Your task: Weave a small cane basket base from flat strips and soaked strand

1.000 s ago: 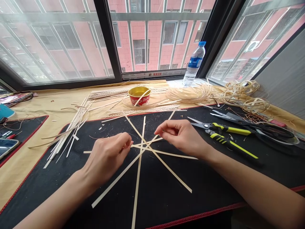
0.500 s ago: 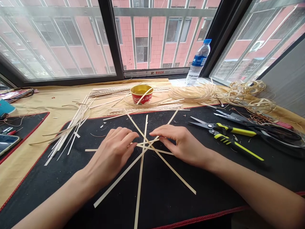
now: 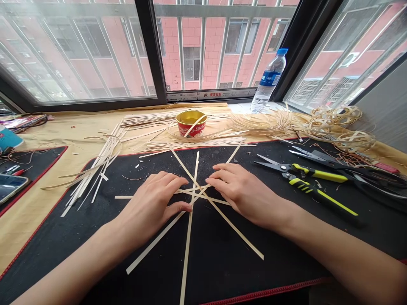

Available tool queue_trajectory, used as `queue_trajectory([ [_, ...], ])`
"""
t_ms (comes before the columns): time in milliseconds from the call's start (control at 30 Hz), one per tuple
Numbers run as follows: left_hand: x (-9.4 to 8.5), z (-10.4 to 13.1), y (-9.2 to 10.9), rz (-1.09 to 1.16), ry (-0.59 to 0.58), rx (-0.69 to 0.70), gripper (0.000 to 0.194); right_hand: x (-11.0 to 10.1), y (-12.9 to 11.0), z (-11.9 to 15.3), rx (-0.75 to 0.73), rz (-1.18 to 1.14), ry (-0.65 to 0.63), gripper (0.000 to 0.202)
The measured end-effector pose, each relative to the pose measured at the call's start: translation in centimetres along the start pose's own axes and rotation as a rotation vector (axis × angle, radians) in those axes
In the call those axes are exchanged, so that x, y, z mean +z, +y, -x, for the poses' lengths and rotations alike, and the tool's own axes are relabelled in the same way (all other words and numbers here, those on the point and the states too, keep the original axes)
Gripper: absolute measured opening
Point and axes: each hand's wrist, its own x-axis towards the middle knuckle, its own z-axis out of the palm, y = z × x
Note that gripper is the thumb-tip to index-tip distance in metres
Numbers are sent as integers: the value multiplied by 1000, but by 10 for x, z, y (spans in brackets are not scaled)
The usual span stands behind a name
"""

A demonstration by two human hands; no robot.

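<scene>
Several flat pale strips, seemingly bamboo (image 3: 187, 245), cross one another in a star on the black mat (image 3: 222, 271). My left hand (image 3: 159, 197) lies over the left-pointing strips, palm down, thumb apart from the fingers. Its thumb tip touches the strips just below the crossing, while its fingertips hover or rest beside it. My right hand (image 3: 243, 190) is on the right side of the crossing, fingers stretched out and slightly apart. Its fingertips rest by the strip running to the upper right, and its palm covers part of the right-hand strips. The right thumb is not clearly visible.
Yellow-black shears (image 3: 305, 171) and larger black scissors (image 3: 352, 169) lie at right. Behind are a red tin (image 3: 191, 125), coiled strips (image 3: 260, 123) and a water bottle (image 3: 269, 80). Loose strips (image 3: 95, 169) lie at left, near a phone (image 3: 12, 186).
My left thumb has come away from the index finger and moved down to the strips below the crossing. My right fingers have shifted slightly right and spread. The view has turned slightly.
</scene>
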Motion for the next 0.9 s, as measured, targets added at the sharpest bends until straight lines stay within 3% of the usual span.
queue_trajectory([
  [267,-10,-1,4,-99,-96,-93,25,-18,-6,-3,112,145,-225,36],
  [400,-10,-1,3,-169,-102,-93,23,-29,-7,0,179,228,-203,33],
  [633,-22,-2,4,-299,-140,-148,24,-33,0,58,284,259,-140,10],
  [767,-31,4,-4,-369,-191,-229,31,-31,8,85,291,110,-184,20],
  [900,-32,14,-19,-377,-210,-272,33,-34,8,89,290,-15,-185,24],
])
